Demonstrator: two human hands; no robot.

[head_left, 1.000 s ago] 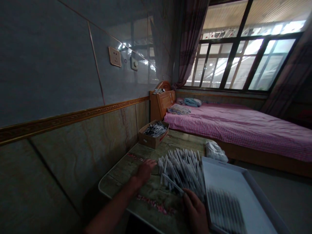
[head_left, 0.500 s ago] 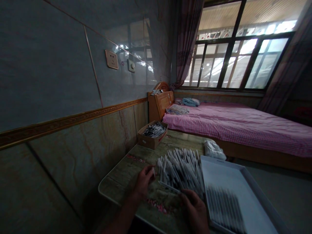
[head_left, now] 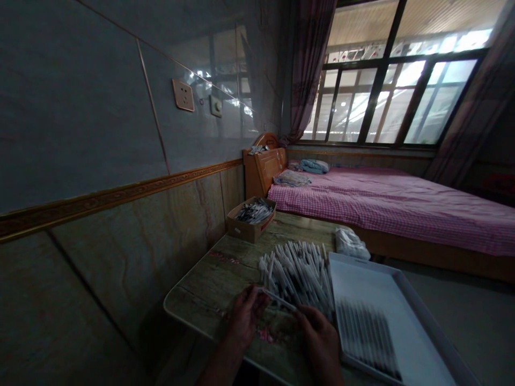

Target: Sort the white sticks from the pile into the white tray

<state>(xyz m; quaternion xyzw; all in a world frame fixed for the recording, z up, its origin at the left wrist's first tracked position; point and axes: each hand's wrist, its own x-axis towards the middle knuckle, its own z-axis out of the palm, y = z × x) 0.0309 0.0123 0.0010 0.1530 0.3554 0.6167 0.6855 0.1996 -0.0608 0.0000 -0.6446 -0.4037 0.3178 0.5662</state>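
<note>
A heap of white pens [head_left: 300, 271] lies on the small wooden table [head_left: 209, 284]. My left hand [head_left: 246, 316] and my right hand [head_left: 317, 340] meet near the table's front edge, both closed on one white pen [head_left: 279, 300] held between them, just in front of the heap. To the right lies a white tray [head_left: 386, 300] with a row of pens [head_left: 368, 335] laid side by side in it.
A cardboard box of dark pen parts [head_left: 252, 214] stands at the table's far end by the tiled wall. A white plastic bag [head_left: 352, 242] lies behind the tray. A bed with a pink checked cover [head_left: 386, 206] stands beyond, under the window.
My left hand has drawn back from the heap's left edge toward my right hand and now grips the far end of the pen that the right hand held.
</note>
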